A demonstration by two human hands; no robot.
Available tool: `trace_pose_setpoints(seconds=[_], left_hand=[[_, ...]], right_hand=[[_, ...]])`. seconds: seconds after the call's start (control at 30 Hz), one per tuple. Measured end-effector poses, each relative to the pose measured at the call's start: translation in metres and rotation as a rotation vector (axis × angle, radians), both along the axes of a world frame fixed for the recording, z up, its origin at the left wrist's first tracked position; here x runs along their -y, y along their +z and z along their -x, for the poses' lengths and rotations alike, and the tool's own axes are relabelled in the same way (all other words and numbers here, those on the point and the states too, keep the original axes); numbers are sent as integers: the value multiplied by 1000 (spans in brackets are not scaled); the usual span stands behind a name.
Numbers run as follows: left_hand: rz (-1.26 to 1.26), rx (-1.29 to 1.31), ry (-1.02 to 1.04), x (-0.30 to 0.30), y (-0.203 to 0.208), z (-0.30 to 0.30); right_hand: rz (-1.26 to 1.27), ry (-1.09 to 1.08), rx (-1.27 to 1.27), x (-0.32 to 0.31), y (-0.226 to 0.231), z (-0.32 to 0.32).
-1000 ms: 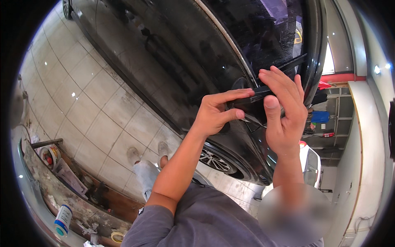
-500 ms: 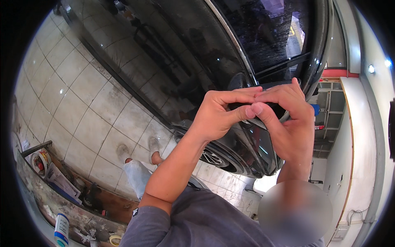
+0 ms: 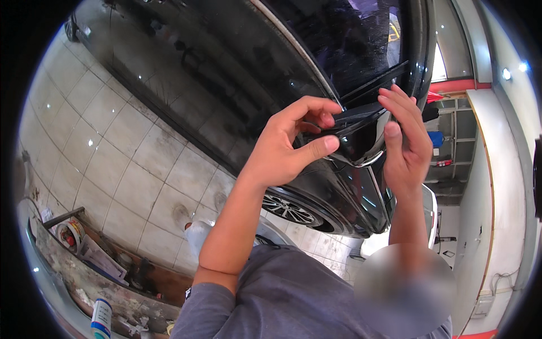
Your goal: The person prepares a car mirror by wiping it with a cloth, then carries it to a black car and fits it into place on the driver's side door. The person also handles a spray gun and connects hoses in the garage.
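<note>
The black side mirror (image 3: 355,148) of a car shows between my two hands. My left hand (image 3: 282,141) is on its left, fingers bent and thumb apart, holding nothing. To the right of the mirror, my right hand (image 3: 411,147) is raised with its fingers stretched out and its palm turned inward. I cannot tell whether either hand touches the mirror. Beyond them are the car's dark side window (image 3: 344,45) and its glossy black door (image 3: 220,73), which reflects the floor tiles. Below the mirror is the front wheel (image 3: 291,210).
A worn wooden bench (image 3: 73,271) at the lower left holds a tub (image 3: 69,234), papers and a white-and-blue bottle (image 3: 101,317). Light floor tiles (image 3: 130,186) run along the car. A metal shelf frame (image 3: 454,135) stands at the right, beside a white wall (image 3: 471,237).
My hands, whose fingertips met in front of the mirror, have drawn apart to either side, uncovering it. The view has shifted slightly, and the car now sits a little further left.
</note>
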State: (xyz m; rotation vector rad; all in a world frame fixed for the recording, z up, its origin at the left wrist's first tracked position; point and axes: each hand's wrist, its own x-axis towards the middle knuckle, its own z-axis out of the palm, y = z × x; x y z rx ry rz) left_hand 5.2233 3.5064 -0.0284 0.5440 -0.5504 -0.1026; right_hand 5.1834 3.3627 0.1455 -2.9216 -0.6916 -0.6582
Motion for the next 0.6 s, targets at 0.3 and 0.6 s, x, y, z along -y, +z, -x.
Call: trace_pose_setpoints(seconds=[0.3, 0.6], left_hand=[[-888, -155, 707, 34, 104, 8], [-757, -89, 893, 51, 96, -3]], right_hand=[[-760, -2, -256, 177, -11, -52], [-1361, 399, -701, 212, -36, -57]])
